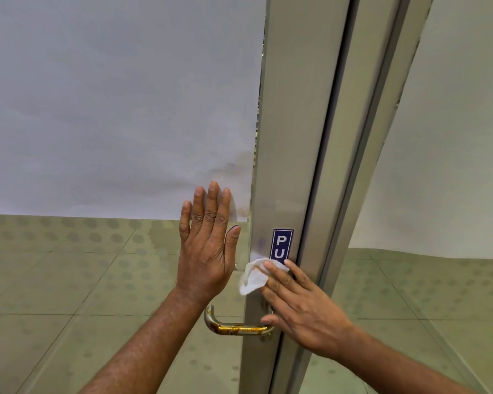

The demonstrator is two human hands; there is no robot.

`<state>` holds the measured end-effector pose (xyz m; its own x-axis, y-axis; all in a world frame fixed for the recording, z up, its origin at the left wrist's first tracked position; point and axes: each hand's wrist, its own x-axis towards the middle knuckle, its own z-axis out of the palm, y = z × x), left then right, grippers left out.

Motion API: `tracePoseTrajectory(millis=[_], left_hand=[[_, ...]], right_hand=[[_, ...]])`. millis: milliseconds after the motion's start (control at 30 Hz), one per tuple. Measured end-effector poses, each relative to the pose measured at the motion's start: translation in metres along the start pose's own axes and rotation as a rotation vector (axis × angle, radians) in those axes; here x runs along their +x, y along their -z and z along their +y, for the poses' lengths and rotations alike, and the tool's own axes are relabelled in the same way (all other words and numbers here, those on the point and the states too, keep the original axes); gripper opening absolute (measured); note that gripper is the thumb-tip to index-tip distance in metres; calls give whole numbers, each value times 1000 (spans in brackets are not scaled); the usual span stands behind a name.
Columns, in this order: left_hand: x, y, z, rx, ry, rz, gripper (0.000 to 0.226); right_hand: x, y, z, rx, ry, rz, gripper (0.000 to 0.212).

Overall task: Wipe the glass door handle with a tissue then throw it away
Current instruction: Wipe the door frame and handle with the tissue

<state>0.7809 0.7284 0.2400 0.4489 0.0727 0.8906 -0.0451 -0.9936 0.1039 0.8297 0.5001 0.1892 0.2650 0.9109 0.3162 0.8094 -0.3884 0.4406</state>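
Above the one handle (236, 329), the right hand (305, 311) presses one tissue (252, 279).

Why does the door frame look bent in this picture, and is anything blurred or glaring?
Head view: the door frame leans and curves, probably from the wide-angle lens; the light is soft, with no hard shadows; small glints sit on the metal handle; the left hand, right hand and tissue look sharp; the blue sticker shows a readable "PU".
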Motion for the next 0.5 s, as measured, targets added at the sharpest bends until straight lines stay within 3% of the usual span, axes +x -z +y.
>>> tracePoseTrajectory(millis=[133, 367, 500], left_hand=[[0, -1, 0, -1, 3, 2, 58], [1, -4, 0, -30, -1, 46, 57], [2, -8, -1, -19, -8, 65, 57]], right_hand=[[-2, 3, 4, 10, 0, 1, 65], [34, 31, 19, -10, -193, 199, 75], [20, 19, 15, 20, -70, 110, 74]])
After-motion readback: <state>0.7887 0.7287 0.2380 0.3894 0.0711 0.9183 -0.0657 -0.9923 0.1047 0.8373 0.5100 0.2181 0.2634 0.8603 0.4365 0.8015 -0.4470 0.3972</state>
